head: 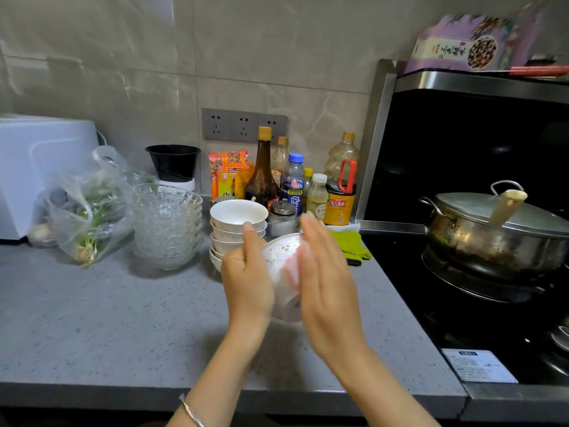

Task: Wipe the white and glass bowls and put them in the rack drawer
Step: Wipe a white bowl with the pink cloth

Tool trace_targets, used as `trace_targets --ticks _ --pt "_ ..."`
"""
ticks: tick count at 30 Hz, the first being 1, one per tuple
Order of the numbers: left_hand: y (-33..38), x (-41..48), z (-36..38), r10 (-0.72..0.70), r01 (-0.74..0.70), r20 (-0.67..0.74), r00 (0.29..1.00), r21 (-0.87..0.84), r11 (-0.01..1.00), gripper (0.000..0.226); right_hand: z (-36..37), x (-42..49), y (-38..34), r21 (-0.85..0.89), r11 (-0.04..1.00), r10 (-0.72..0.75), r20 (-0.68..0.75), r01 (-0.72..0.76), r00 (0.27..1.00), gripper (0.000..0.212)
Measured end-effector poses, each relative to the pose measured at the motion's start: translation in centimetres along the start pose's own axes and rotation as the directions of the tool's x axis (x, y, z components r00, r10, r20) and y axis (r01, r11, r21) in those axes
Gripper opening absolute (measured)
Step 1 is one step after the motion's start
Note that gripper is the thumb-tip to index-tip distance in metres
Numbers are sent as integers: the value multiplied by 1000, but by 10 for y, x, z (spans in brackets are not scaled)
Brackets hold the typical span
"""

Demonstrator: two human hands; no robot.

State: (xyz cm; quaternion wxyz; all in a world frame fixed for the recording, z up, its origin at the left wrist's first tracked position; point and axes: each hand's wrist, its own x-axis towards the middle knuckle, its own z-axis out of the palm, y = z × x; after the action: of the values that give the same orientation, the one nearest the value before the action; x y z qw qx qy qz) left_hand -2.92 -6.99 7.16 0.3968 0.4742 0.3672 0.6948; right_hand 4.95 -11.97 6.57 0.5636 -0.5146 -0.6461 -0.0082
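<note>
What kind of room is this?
Most likely a home kitchen: a lidded pot sits on a stove, sauce bottles stand by the wall, and bowls are stacked on the counter.

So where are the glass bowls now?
Head view: the glass bowls stand left of centre on the counter, between the bag of greens and the white bowl stack.

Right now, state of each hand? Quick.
Left hand: holds the white bowl.
Right hand: open, straight fingers pressing a cloth on the bowl.
</note>
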Motion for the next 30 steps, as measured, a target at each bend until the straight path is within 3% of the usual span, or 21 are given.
trace_targets --ticks 2,3,4,6,8,10,12,14,16,18,20,22,25,27,30 --pt "0 -6 2 56 -58 27 998 62 996 65 6 0 1 -291 935 -215 -4 205 977 47" --pt "1 -7 1 70 -72 31 997 74 995 65 6 2 4 -287 933 -228 2 219 974 46" --pt "1 -7 0 68 -70 21 997 70 995 64 4 6 6 -202 962 -184 8 182 983 44" --pt "3 -5 -3 -13 13 -20 1000 -4 1000 58 -6 14 7 164 985 41 42 -47 998 37" --pt "6 -2 -5 -118 111 -48 992 -129 985 45 -13 17 7 449 826 287 183 -339 940 36" --pt "6 1 -6 -159 149 -48 986 -172 974 41 -12 14 8 479 773 367 195 -415 909 41" --pt "8 2 -4 -168 162 -23 985 -164 973 41 -9 10 0 450 842 285 98 -298 953 45" --pt "8 0 -1 -111 109 -10 994 -103 989 47 -4 9 0 182 983 40 -19 -36 999 44" --pt "9 -4 1 -14 14 30 999 3 1000 54 -1 9 2 -227 954 -210 -35 197 977 45" --pt "9 -7 1 -1 0 57 998 22 1000 55 0 12 7 -256 935 -262 -37 244 964 42" --pt "11 -6 -2 -71 73 38 997 -37 997 51 -5 15 3 70 995 -61 -58 65 996 35" --pt "13 -3 -5 -174 175 23 984 -135 975 43 -10 19 2 472 847 254 49 -246 966 28" --pt "18 -1 -10 -230 233 41 972 -220 947 38 -16 16 1 510 676 532 162 -532 831 31" --pt "22 0 -11 -230 242 78 970 -223 944 43 -17 16 2 552 566 623 201 -613 756 42" --pt "28 1 -14 -206 222 201 958 -63 973 45 -20 19 7 596 476 687 208 -647 696 41"
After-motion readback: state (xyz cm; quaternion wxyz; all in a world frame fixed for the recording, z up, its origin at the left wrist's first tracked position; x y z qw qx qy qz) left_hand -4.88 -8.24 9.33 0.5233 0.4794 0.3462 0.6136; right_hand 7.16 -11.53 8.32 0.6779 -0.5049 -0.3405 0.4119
